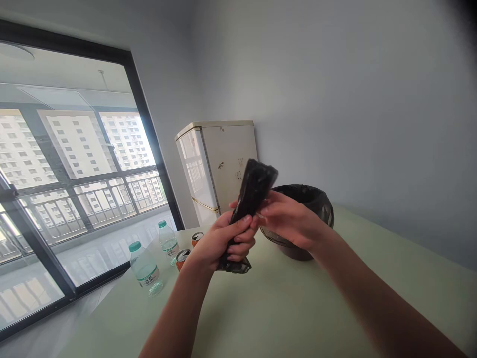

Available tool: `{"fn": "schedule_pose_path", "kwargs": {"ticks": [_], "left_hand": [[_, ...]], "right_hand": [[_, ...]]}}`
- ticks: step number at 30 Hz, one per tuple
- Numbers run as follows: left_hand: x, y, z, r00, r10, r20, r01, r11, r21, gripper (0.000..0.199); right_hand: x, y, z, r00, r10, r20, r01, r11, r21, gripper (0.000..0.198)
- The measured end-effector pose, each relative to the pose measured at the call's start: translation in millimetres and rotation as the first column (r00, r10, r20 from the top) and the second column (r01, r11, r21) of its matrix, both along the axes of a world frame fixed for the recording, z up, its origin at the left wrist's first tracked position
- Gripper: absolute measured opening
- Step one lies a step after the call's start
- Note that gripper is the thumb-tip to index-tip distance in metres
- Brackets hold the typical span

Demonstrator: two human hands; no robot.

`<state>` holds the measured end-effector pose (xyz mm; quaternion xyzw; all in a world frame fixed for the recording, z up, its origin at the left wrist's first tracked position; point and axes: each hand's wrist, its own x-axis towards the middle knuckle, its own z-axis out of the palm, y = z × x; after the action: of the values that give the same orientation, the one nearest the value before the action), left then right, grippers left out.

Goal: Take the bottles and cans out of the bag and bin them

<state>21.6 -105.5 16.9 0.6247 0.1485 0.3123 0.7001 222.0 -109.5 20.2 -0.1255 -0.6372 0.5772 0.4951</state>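
Note:
My left hand (234, 236) is wrapped round a roll of black garbage bags (257, 184), which I hold up at a tilt over the table. A crumpled end of the thin plastic sticks out below my fist. My right hand (288, 216) is at the roll's right edge, fingers bent and closed on it; some fingertips are hidden or slightly blurred. Behind my right hand stands a round bin (300, 252) with a black bag liner (324, 201) folded over its rim.
Left of my left hand, two clear plastic bottles with green caps (145, 271) (168, 241) and two orange cans (182, 257) (197, 238) stand on the pale green table (268, 308). Beyond are an old fridge (227, 159), a grey wall and a glass sliding door (74, 199).

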Motion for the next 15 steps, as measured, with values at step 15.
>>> {"fn": "schedule_pose_path", "kwargs": {"ticks": [15], "left_hand": [[9.2, 7.5, -6.2, 0.964, -0.085, -0.251, 0.096, 0.995, 0.03, 0.025]], "right_hand": [[-30.7, -2.6, -15.0, 0.907, -0.375, -0.191, 0.351, 0.925, -0.147, 0.032]]}}
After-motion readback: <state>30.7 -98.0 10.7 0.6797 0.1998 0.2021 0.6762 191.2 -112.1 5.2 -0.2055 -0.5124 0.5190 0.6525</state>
